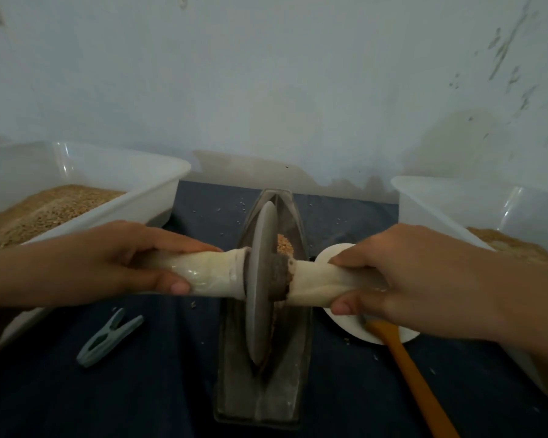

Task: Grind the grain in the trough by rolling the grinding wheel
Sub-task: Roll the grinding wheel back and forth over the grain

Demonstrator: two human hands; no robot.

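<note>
A dark metal boat-shaped trough (285, 393) lies lengthwise on a dark blue cloth in the middle. A thin grey grinding wheel (260, 279) stands upright in its groove. A cloth-wrapped axle runs through the wheel's hub. My left hand (130, 257) grips the left handle (209, 273), and my right hand (402, 276) grips the right handle (310, 281). A small heap of tan grain (284, 243) shows in the trough just behind the hub.
A white plastic tub (146, 175) with grain stands at the left, and another white tub (456, 197) with grain at the right. A grey-green clothes peg (108, 338) lies front left. A white dish (345, 324) and an orange-handled tool (415, 380) lie under my right hand. A pale wall is behind.
</note>
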